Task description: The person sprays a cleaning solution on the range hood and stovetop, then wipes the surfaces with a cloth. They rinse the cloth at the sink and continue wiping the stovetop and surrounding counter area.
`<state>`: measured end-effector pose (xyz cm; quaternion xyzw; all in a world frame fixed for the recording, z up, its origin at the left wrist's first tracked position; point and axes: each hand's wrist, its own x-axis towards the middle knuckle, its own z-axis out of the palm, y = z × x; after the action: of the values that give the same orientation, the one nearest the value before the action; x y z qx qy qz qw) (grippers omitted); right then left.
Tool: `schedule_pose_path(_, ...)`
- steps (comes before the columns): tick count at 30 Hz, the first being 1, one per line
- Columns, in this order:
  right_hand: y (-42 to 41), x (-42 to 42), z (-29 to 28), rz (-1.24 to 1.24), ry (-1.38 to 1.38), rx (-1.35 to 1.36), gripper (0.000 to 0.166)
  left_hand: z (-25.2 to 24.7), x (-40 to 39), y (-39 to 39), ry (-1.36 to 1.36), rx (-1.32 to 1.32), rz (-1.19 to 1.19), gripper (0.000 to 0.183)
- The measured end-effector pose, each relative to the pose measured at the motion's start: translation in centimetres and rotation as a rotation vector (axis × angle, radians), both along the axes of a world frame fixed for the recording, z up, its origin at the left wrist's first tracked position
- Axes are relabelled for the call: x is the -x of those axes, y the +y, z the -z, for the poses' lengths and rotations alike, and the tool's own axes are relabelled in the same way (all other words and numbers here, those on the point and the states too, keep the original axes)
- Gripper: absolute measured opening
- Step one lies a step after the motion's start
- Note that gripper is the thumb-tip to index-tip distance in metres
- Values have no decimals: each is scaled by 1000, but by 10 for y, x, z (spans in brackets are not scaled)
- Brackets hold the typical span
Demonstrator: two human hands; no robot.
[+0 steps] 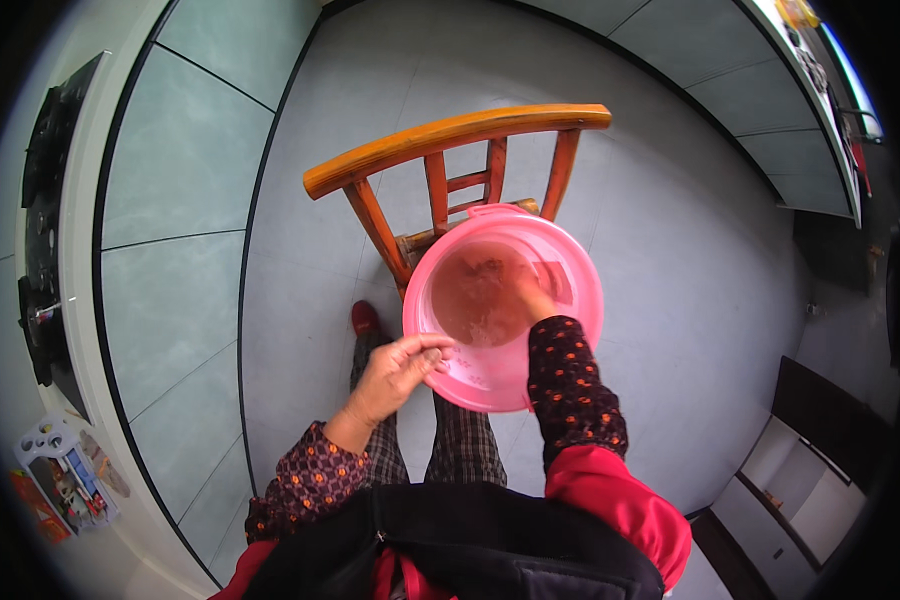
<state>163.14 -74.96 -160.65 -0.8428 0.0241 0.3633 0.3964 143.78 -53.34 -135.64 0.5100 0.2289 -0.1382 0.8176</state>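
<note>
A pink plastic basin (502,379) holds murky brownish water (465,300) and stands over the seat of a wooden chair. My right hand (531,291) reaches down into the water, its fingers blurred and mostly hidden. Near those fingers a dark patch (489,265) shows in the water, too unclear to name. At the basin's near left rim is my left hand (401,371), fingers bent inward over the edge. Whether it grips the rim or only rests there is not clear.
The chair's orange-brown backrest (457,142) rises beyond the basin. A gas stove (49,225) is set in the counter at left, near a plastic utensil holder (67,472). Pale green cabinets (180,165) line that side. One red shoe (364,318) stands on the grey floor (667,247).
</note>
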Motion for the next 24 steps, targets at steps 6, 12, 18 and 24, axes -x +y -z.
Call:
schedule_pose_path(6, 52, 33, 24, -897, 71, 185, 40, 46, -36, -45, 248, 209, -83, 55)
schedule_pose_path(12, -13, 25, 41, -569, -246, 381, 31, 94, -70, -69, 528, 327, -194, 83)
schedule_pose_path(18, 19, 60, -150, -129, -246, -253, 18, 221, -79, -95, 496, 356, -453, 34)
schedule_pose_path(24, 26, 92, -175, -25, -389, -176, 10, 175, -106, -119, 502, 457, -439, 35)
